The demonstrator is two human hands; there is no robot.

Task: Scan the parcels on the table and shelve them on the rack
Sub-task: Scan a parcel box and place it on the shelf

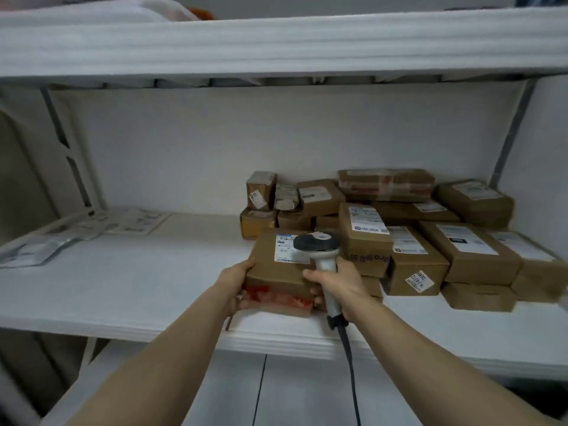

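A brown cardboard parcel (276,265) with a white label and red tape on its near side sits on the white rack shelf (129,290). My left hand (235,279) grips its left end, thumb on top. My right hand (336,285) holds the grey-and-white barcode scanner (318,245) by its handle, and its fingers also touch the parcel's right end. The scanner head hangs over the parcel's label. Its black cable (350,364) drops down in front of the shelf.
Several stacked brown parcels (430,238) fill the shelf's right half, right next to the held parcel. Flat plastic mailers (76,232) lie at the shelf's back left. Another white shelf (276,44) runs overhead. Grey uprights stand at both sides.
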